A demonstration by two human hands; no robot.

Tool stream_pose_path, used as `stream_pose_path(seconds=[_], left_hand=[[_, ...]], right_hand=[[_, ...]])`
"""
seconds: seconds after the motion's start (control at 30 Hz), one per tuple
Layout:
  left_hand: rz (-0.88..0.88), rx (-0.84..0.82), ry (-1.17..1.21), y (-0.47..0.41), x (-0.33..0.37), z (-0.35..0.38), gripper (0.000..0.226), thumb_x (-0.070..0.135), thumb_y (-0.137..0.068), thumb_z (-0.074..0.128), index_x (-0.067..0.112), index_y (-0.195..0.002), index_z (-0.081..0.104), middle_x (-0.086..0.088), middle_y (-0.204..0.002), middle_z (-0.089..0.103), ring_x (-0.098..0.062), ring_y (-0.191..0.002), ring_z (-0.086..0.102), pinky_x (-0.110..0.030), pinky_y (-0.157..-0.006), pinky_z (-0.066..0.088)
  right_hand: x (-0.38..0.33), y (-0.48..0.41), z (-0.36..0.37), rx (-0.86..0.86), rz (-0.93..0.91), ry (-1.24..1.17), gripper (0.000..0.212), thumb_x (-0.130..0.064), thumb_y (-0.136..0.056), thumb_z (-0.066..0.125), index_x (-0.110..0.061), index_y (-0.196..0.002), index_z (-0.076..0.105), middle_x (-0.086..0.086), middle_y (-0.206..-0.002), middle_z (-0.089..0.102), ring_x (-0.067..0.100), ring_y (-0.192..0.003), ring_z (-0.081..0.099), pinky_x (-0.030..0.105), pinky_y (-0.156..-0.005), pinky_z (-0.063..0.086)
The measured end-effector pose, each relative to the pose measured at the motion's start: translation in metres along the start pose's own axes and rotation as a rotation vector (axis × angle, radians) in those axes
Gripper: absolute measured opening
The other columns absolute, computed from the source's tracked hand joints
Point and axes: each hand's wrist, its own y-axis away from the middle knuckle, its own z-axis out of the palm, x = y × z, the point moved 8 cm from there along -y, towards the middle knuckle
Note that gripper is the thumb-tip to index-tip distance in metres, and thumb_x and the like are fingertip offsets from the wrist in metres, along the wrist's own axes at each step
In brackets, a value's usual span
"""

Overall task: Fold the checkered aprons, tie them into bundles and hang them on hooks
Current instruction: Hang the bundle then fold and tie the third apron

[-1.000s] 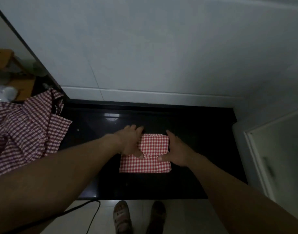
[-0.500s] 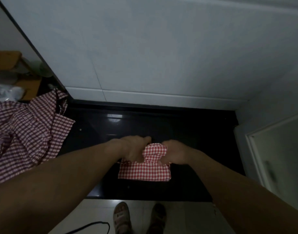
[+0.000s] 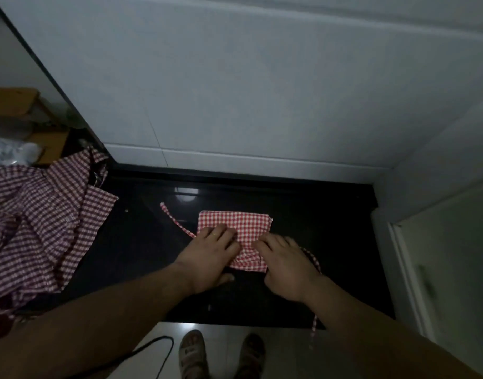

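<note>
Counts:
- 2 hands, left hand [image 3: 207, 258] and right hand [image 3: 287, 269], both on 1 folded apron [image 3: 243, 224].
- 2 ties: 1 left tie [image 3: 174, 220] running out beyond the left hand, 1 right tie [image 3: 314, 262] just right of the right hand.
- 1 loose checkered heap [image 3: 38, 228] well left of the left hand; can't tell how many aprons are in it.
- 1 black counter [image 3: 317, 214].
- 2 sandals [image 3: 192, 354] below both hands.
- 1 cable [image 3: 155, 348] below the left hand.
- 1 cabinet door [image 3: 453, 269] right of the right hand.
</note>
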Motion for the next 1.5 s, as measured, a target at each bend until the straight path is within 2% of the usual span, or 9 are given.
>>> stream_pose_path(seconds=[0.17, 0.27, 0.53, 0.8, 1.07, 1.2, 1.3, 1.4, 1.5], left_hand=[[-0.073, 0.143, 0.245, 0.002, -0.001, -0.003, 0.038, 0.051, -0.105, 0.038, 0.027, -0.119, 0.063, 0.001, -0.127, 0.059, -0.023, -0.112, 0.058, -0.040, -0.092, 0.046], [-0.105, 0.081, 0.369, -0.011, -0.012, -0.001, 0.035, 0.039, -0.101, 0.051, 0.025, -0.133, 0.056, -0.003, -0.124, 0.056, -0.025, -0.109, 0.058, -0.040, -0.092, 0.051], [-0.037, 0.028, 0.346, -0.013, -0.010, 0.010, 0.057, 0.040, -0.103, 0.053, 0.038, -0.157, 0.035, -0.005, -0.136, 0.046, -0.024, -0.124, 0.047, -0.043, -0.104, 0.047], [-0.013, -0.028, 0.317, -0.006, -0.012, 0.015, 0.056, 0.044, -0.107, 0.044, 0.049, -0.159, 0.025, -0.002, -0.131, 0.043, -0.022, -0.122, 0.043, -0.043, -0.105, 0.042], [0.022, 0.022, 0.273, -0.013, -0.010, 0.016, 0.047, 0.042, -0.104, 0.051, 0.039, -0.151, 0.047, -0.003, -0.122, 0.048, -0.023, -0.113, 0.046, -0.041, -0.092, 0.042], [-0.036, 0.192, 0.407, 0.003, -0.017, 0.006, 0.026, 0.034, -0.099, 0.057, 0.017, -0.115, 0.068, -0.007, -0.112, 0.059, -0.029, -0.104, 0.056, -0.041, -0.085, 0.049], [-0.547, 0.429, 0.646, 0.049, -0.068, 0.003, 0.017, 0.036, -0.098, 0.060, 0.020, -0.101, 0.056, -0.001, -0.103, 0.056, -0.020, -0.092, 0.055, -0.037, -0.076, 0.048], [-1.210, 0.248, 0.970, 0.093, -0.113, 0.048, 0.040, 0.055, -0.095, 0.062, 0.016, -0.104, 0.058, -0.008, -0.104, 0.070, -0.029, -0.093, 0.068, -0.037, -0.081, 0.053], [-1.250, 0.105, 1.136, 0.082, -0.119, 0.067, 0.048, 0.057, -0.093, 0.064, 0.010, -0.085, 0.072, -0.015, -0.091, 0.077, -0.034, -0.086, 0.074, -0.038, -0.082, 0.059]], right_hand=[[0.029, 0.036, 0.008, 0.234, 0.461, -0.396, 0.018, -0.028, -0.098, 0.051, -0.023, -0.100, 0.068, -0.004, -0.104, 0.065, 0.014, -0.096, 0.063, 0.035, -0.085, 0.051], [0.046, 0.039, 0.036, 0.155, 1.036, -1.095, 0.044, -0.042, -0.105, 0.050, -0.011, -0.083, 0.073, 0.012, -0.080, 0.070, 0.021, -0.069, 0.064, 0.031, -0.064, 0.049], [0.028, 0.017, 0.039, 0.115, 1.261, -1.636, 0.038, -0.026, -0.101, 0.064, -0.007, -0.133, 0.066, 0.007, -0.112, 0.065, 0.015, -0.081, 0.052, 0.028, -0.070, 0.042], [0.043, 0.032, 0.045, 0.353, 1.347, -1.568, 0.017, -0.022, -0.102, 0.063, -0.007, -0.106, 0.071, 0.004, -0.091, 0.068, 0.014, -0.078, 0.061, 0.026, -0.065, 0.050], [-0.023, -0.012, -0.039, 0.513, 0.424, -0.351, 0.037, -0.022, -0.103, 0.043, -0.014, -0.100, 0.079, 0.006, -0.102, 0.076, 0.025, -0.095, 0.070, 0.042, -0.096, 0.054], [-0.033, -0.045, -0.014, 0.351, 0.440, -0.397, 0.024, -0.021, -0.100, 0.047, -0.017, -0.100, 0.071, 0.005, -0.095, 0.075, 0.027, -0.087, 0.068, 0.037, -0.079, 0.052], [-0.029, -0.045, -0.006, 0.319, 0.491, -0.425, 0.015, -0.025, -0.105, 0.049, -0.021, -0.105, 0.064, 0.003, -0.095, 0.073, 0.025, -0.087, 0.068, 0.037, -0.078, 0.053], [-0.032, -0.045, -0.005, 0.318, 0.506, -0.437, 0.017, -0.029, -0.108, 0.046, -0.022, -0.102, 0.060, -0.001, -0.088, 0.070, 0.019, -0.081, 0.067, 0.036, -0.075, 0.053], [-0.037, -0.050, -0.008, 0.295, 0.516, -0.369, 0.011, -0.023, -0.106, 0.046, -0.019, -0.103, 0.057, 0.001, -0.086, 0.069, 0.021, -0.079, 0.068, 0.033, -0.068, 0.049]])
